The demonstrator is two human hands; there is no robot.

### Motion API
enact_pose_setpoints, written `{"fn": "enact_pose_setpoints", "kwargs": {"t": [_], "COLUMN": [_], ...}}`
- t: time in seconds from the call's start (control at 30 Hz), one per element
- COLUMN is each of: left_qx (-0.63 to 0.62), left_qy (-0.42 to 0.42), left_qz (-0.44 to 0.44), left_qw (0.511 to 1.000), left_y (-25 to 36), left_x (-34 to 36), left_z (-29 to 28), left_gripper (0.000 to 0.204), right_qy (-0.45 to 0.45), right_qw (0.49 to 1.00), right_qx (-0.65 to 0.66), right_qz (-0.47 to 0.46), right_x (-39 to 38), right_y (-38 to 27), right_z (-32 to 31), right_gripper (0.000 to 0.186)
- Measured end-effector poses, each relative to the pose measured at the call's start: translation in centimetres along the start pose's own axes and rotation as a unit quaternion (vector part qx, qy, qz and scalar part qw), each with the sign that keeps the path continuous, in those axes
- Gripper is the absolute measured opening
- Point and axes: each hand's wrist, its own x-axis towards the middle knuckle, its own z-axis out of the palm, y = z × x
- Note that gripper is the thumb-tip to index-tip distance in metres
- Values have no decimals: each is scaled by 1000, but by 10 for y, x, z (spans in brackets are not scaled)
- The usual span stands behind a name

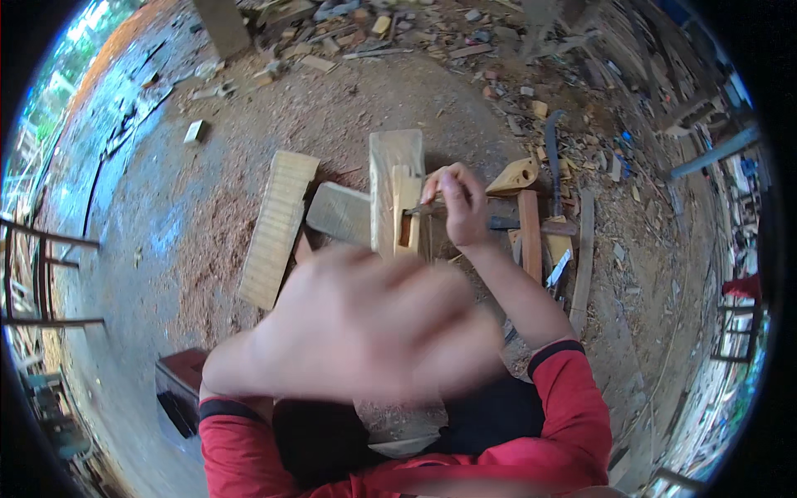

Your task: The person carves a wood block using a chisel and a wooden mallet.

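Note:
My left hand (374, 324) looms large and blurred in front of the work, its fingers curled into a fist; whatever it may hold is hidden. Farther out, my right hand (461, 203) pinches a thin dark metal tool (418, 211). The tool's end meets a narrow pale wooden piece (399, 187) with a long slot cut in it. That piece lies on a thick wooden block (397, 143). My left hand covers the near end of both. A grey board (340, 212) lies beside the block on its left.
A ridged pale plank (278, 224) lies at the left amid wood shavings. To the right are a carved wooden piece with a hole (516, 176), a reddish wood strip (530, 236), a curved blade (554, 153) and a long slat (584, 257). Rubble and wood scraps (382, 26) line the far side.

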Motion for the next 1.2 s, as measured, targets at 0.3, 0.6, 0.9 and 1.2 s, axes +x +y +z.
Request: {"fn": "enact_pose_setpoints", "kwargs": {"t": [0.3,0.6,0.9,1.2], "left_qx": [-335,-358,-262,-305], "left_qy": [-61,-14,-29,-61], "left_qz": [-287,-308,-315,-342], "left_qw": [895,881,912,887], "left_y": [-99,-113,-124,-136], "left_x": [-28,-29,-40,-49], "left_z": [162,196,185,187], "left_gripper": [76,25,23,25], "right_qy": [26,100,86,101], "right_qw": [955,860,539,598], "right_qx": [-295,-460,-603,-669], "right_qz": [-35,196,582,430], "right_x": [8,-60,-191,-187], "right_y": [-2,15,72,66], "right_z": [-7,-120,-220,-233], "right_gripper": [72,73,60,43]}}
